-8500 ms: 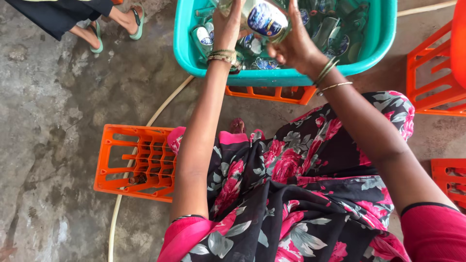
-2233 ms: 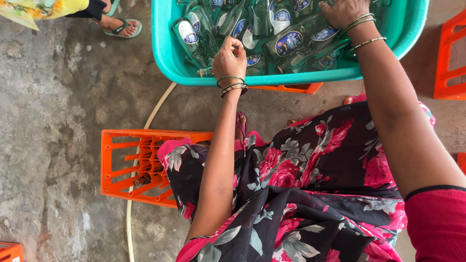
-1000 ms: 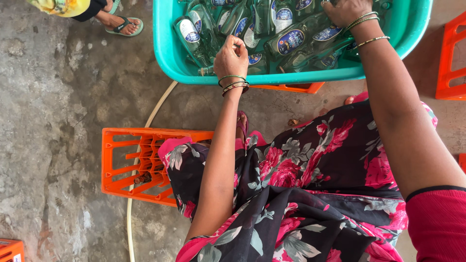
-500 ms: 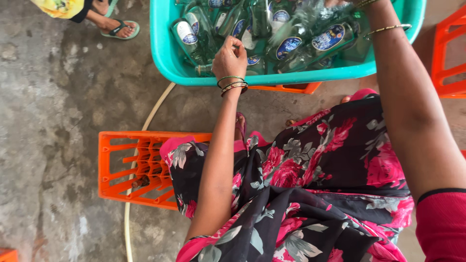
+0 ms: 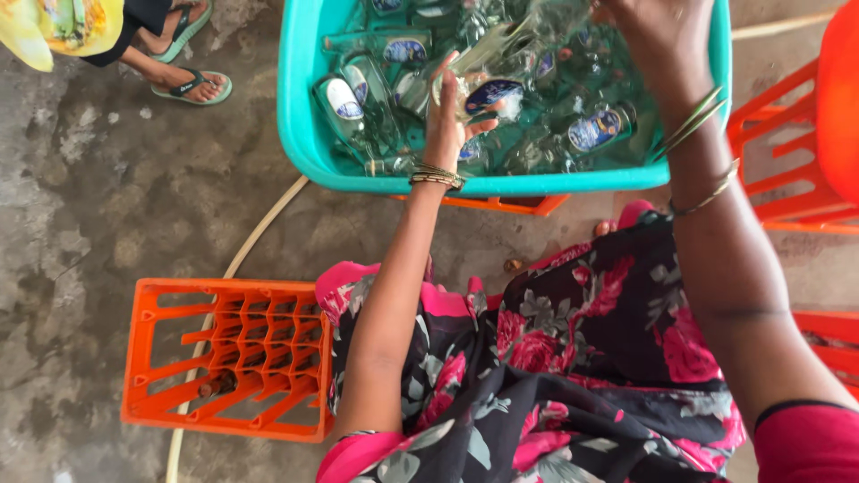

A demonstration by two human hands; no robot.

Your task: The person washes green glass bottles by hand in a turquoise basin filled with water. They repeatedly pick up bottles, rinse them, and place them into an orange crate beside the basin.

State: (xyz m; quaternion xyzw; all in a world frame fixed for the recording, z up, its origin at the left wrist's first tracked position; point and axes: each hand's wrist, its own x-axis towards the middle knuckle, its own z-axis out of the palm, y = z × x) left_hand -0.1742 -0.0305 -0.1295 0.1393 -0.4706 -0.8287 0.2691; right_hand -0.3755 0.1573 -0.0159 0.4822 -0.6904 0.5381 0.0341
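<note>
Overhead, the view looks down on a seated person's two bare arms reaching forward into a turquoise plastic tub (image 5: pixel 300 134) set on a rough concrete floor (image 5: pixel 98 206). The tub holds water and many clear glass bottles (image 5: pixel 591 130) lying on their sides, likely soaking so they can be cleaned.

Both hands hold one clear glass bottle (image 5: pixel 501 67) lifted at a slant above the others. The left hand (image 5: pixel 445 116) cups it from beneath near its base, fingers curled up and closed around the glass, apparently to carry its weight. The right hand (image 5: pixel 653 27), partly cut off by the top edge, is closed on the neck end; its fingertips are out of view. Thin metal bangles circle both wrists.

The held bottle carries an oval label, dark blue with a pale border, on its belly. Similar oval blue labels show on bottles lower in the tub, at its middle and right; one at the left has a white oval patch.

An orange plastic crate (image 5: pixel 228 358) with a grid of bottle cells lies on the floor by the person's left knee, within easy reach, one dark bottle in a lower cell. More orange crates (image 5: pixel 787 152) stand at the right. A pale hose (image 5: pixel 259 224) runs across the floor. Another person's sandalled foot (image 5: pixel 192 87) stands at the top left.
</note>
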